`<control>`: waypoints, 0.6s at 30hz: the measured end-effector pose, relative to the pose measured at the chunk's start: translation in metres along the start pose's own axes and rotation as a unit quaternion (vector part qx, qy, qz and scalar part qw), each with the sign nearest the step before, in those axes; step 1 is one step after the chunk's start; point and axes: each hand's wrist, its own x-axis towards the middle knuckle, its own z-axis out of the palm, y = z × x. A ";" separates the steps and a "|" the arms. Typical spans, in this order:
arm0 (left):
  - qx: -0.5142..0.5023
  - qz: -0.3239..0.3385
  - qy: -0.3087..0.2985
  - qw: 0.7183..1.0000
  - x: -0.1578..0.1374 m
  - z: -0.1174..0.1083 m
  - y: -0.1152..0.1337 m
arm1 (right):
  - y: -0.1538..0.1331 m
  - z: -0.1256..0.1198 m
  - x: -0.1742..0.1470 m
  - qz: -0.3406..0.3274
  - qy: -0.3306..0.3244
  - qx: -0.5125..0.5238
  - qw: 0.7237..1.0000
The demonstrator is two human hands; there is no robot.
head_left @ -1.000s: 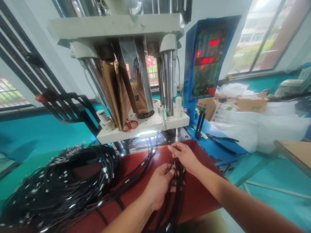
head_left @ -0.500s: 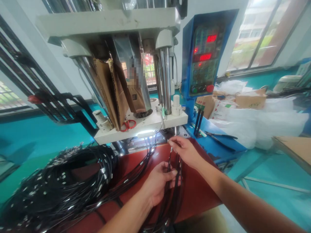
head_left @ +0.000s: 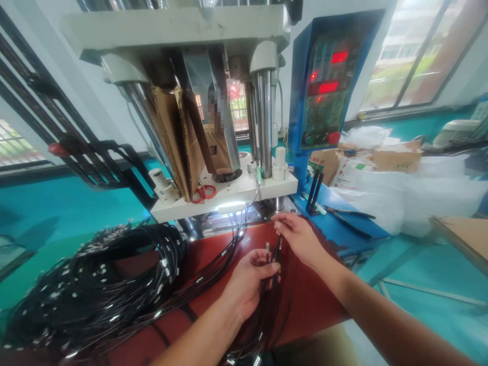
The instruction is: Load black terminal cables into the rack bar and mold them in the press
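My left hand [head_left: 251, 282] is closed round a small bunch of black cables [head_left: 263, 310], with the thumb pressed across them. A small metallic connector [head_left: 267, 247] stands up from one cable above those fingers. My right hand [head_left: 299, 238] is a little higher and to the right, thumb and fingers drawn together at the upper end of another black cable. Its tip is hidden by the fingers. Below the left hand, the cables hang over the front of the reddish-brown work surface [head_left: 312, 300].
A large coil of black cables [head_left: 125, 284] lies at left. More cables run under the white press plate [head_left: 259, 193], where a lamp [head_left: 232, 207] glows. Red-handled scissors [head_left: 204, 193] lie on the plate. Dark pliers [head_left: 348, 216] rest on the blue shelf by the control box [head_left: 324, 86].
The connector that was at my right fingertips now stands lower, by my left fingers. My right hand has shifted slightly right to another cable. The view has moved slightly.
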 end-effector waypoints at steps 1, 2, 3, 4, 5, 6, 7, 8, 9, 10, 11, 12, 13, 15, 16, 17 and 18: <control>-0.001 -0.001 0.011 1.000 0.000 0.001 0.000 | 0.003 0.000 -0.001 0.010 0.006 -0.015 1.000; -0.001 -0.006 0.019 1.000 0.000 0.002 0.001 | 0.005 0.001 -0.002 0.015 0.014 -0.034 0.999; -0.002 -0.010 0.026 1.000 0.000 0.003 0.001 | 0.005 0.002 -0.003 0.017 0.021 -0.053 0.998; -0.003 -0.013 0.029 0.999 0.000 0.003 0.001 | 0.004 0.002 -0.004 0.016 0.028 -0.068 0.997; -0.003 -0.015 0.030 0.999 0.000 0.004 0.001 | 0.002 0.003 -0.006 0.012 0.033 -0.079 0.996; -0.005 -0.011 0.031 0.999 0.001 0.005 0.001 | -0.001 0.004 -0.007 0.002 0.035 -0.086 0.996; -0.007 -0.005 0.031 0.999 0.001 0.005 0.001 | -0.005 0.004 -0.009 -0.013 0.034 -0.090 0.995; -0.009 0.001 0.027 1.000 0.002 0.005 0.001 | -0.010 0.004 -0.010 -0.032 0.027 -0.090 0.995; -0.008 0.006 0.019 1.000 0.002 0.005 0.001 | -0.015 0.005 -0.010 -0.053 0.014 -0.086 0.995; -0.006 0.007 0.007 1.000 0.003 0.005 0.001 | -0.020 0.005 -0.010 -0.073 -0.003 -0.080 0.994; -0.002 0.004 -0.009 1.000 0.003 0.004 0.002 | -0.024 0.005 -0.010 -0.089 -0.025 -0.072 0.993; 0.003 -0.003 -0.025 1.000 0.003 0.004 0.003 | -0.028 0.004 -0.010 -0.101 -0.046 -0.062 0.992; 0.005 -0.011 -0.035 0.999 0.003 0.003 0.004 | -0.031 0.004 -0.009 -0.111 -0.063 -0.055 0.990; -0.004 -0.024 -0.036 0.999 0.004 0.002 0.007 | -0.035 0.003 -0.009 -0.134 -0.079 -0.058 0.986; -0.014 -0.032 -0.032 0.999 0.004 0.001 0.008 | -0.036 0.003 -0.009 -0.145 -0.078 -0.065 0.984; -0.025 -0.040 -0.029 0.998 0.004 0.000 0.009 | -0.037 0.002 -0.010 -0.156 -0.076 -0.071 0.982; -0.037 -0.045 -0.028 0.998 0.004 -0.001 0.009 | -0.038 0.001 -0.011 -0.165 -0.071 -0.076 0.981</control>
